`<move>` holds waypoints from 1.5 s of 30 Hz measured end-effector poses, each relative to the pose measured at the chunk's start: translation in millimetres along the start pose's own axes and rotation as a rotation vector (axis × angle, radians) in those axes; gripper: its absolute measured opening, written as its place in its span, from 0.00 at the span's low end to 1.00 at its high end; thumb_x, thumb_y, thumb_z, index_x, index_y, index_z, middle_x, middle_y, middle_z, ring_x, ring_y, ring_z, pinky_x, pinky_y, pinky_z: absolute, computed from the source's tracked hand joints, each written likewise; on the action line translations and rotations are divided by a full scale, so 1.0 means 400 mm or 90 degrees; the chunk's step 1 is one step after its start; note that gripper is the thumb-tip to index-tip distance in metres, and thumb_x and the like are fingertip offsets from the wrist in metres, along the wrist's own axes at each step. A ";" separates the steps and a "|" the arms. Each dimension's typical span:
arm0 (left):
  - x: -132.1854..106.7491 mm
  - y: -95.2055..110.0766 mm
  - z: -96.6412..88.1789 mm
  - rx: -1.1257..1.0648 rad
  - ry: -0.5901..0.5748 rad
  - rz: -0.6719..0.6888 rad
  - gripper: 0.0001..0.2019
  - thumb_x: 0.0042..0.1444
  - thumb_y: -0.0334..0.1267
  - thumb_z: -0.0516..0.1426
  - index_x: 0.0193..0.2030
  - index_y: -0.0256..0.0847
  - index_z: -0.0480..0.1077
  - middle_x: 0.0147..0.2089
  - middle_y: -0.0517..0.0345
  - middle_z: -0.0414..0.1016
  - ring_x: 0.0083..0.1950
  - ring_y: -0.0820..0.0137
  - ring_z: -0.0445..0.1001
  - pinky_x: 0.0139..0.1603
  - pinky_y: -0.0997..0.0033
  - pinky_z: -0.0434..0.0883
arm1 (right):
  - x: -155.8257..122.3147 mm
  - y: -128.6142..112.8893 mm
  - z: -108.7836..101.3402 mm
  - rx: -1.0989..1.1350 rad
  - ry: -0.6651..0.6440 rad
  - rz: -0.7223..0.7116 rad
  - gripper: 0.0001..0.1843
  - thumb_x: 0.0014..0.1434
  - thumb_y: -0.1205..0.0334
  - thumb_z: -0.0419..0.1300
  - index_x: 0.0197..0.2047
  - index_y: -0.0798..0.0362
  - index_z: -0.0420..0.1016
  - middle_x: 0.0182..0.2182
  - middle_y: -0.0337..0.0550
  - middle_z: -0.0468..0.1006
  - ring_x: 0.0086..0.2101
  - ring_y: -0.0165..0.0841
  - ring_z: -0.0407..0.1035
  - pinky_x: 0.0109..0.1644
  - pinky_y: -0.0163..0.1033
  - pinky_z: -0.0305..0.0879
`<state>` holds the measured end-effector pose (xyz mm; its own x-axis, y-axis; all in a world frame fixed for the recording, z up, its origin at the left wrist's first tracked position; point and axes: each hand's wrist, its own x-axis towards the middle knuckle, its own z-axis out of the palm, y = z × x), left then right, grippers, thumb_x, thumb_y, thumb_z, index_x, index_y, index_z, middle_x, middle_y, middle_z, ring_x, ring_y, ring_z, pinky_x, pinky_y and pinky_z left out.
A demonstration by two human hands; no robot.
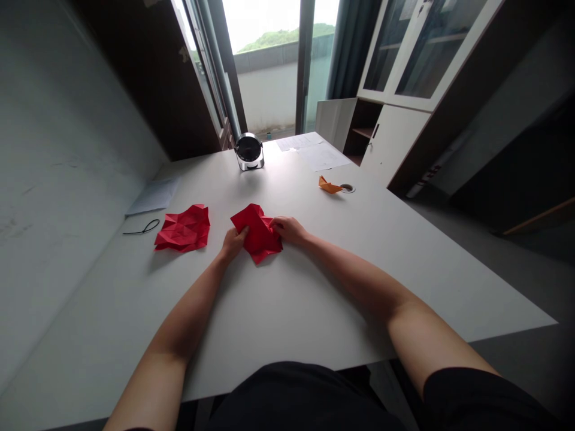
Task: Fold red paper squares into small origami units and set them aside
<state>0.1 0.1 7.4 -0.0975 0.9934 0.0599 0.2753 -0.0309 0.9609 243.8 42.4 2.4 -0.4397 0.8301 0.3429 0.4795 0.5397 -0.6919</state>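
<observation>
Between my hands is a partly folded sheet of red origami paper (pixel 257 234), its surface creased and some edges standing up. My left hand (pixel 233 242) pinches its left edge, thumb on top. At the right edge, the fingers of my right hand (pixel 288 228) are closed on a folded part; the fingertips are partly hidden by the paper. A second creased red paper (pixel 183 228) lies to the left, apart from my left hand.
A black round device on a metal stand (pixel 250 152) stands at the back. White papers (pixel 324 155) lie behind an orange folded paper boat (pixel 329 185), near a cable hole (pixel 348 188). On the left are a black cable tie (pixel 146 228) and another sheet (pixel 153 196).
</observation>
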 end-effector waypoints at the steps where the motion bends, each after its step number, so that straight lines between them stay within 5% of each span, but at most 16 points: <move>1: 0.000 -0.001 0.000 -0.009 0.001 -0.002 0.20 0.51 0.54 0.63 0.33 0.35 0.77 0.31 0.49 0.80 0.38 0.55 0.78 0.34 0.65 0.73 | 0.000 0.001 0.000 0.005 -0.001 -0.002 0.12 0.58 0.68 0.55 0.37 0.49 0.80 0.34 0.38 0.80 0.32 0.30 0.68 0.39 0.34 0.60; 9: 0.013 -0.013 -0.008 -0.175 0.071 -0.014 0.24 0.50 0.58 0.63 0.33 0.33 0.75 0.31 0.50 0.77 0.32 0.64 0.75 0.31 0.69 0.70 | 0.008 0.021 0.009 0.063 0.027 -0.003 0.14 0.55 0.70 0.54 0.37 0.50 0.81 0.33 0.37 0.80 0.30 0.29 0.68 0.38 0.33 0.62; 23: 0.031 -0.021 -0.023 -0.371 0.242 -0.019 0.20 0.57 0.54 0.61 0.45 0.39 0.73 0.43 0.48 0.78 0.40 0.63 0.77 0.37 0.65 0.76 | 0.015 0.035 0.014 0.154 0.112 0.030 0.15 0.51 0.69 0.53 0.35 0.51 0.80 0.28 0.37 0.77 0.29 0.29 0.67 0.35 0.34 0.60; 27: 0.036 -0.028 -0.034 -0.356 0.256 -0.033 0.22 0.56 0.58 0.60 0.38 0.39 0.71 0.34 0.52 0.75 0.33 0.67 0.75 0.30 0.69 0.74 | 0.014 0.028 0.014 0.214 0.096 0.061 0.12 0.51 0.67 0.55 0.36 0.52 0.79 0.24 0.35 0.74 0.26 0.28 0.66 0.33 0.34 0.60; 35: 0.006 0.006 -0.034 -0.378 0.074 -0.053 0.22 0.53 0.58 0.64 0.30 0.39 0.68 0.23 0.60 0.68 0.22 0.74 0.68 0.21 0.74 0.67 | 0.015 0.003 -0.021 0.558 -0.029 0.168 0.21 0.58 0.50 0.62 0.51 0.51 0.72 0.43 0.47 0.79 0.34 0.33 0.76 0.33 0.35 0.72; 41: -0.025 0.056 -0.017 -0.450 -0.013 -0.078 0.23 0.52 0.58 0.65 0.36 0.37 0.72 0.27 0.56 0.73 0.27 0.70 0.73 0.26 0.71 0.71 | 0.020 -0.001 -0.008 0.535 -0.040 0.242 0.22 0.58 0.48 0.64 0.52 0.50 0.70 0.48 0.49 0.75 0.34 0.35 0.78 0.28 0.34 0.73; 45: -0.034 0.072 -0.015 -0.479 -0.077 -0.094 0.24 0.53 0.58 0.64 0.40 0.36 0.73 0.30 0.54 0.75 0.29 0.68 0.74 0.28 0.70 0.72 | 0.012 -0.029 -0.012 0.562 -0.061 0.239 0.23 0.57 0.48 0.66 0.52 0.49 0.71 0.50 0.50 0.75 0.40 0.37 0.77 0.34 0.37 0.75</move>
<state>3.4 -15.0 35.9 0.0349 0.9968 -0.0722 -0.4596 0.0801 0.8845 239.8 40.7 15.0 -0.4532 0.8911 -0.0246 -0.1251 -0.0909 -0.9880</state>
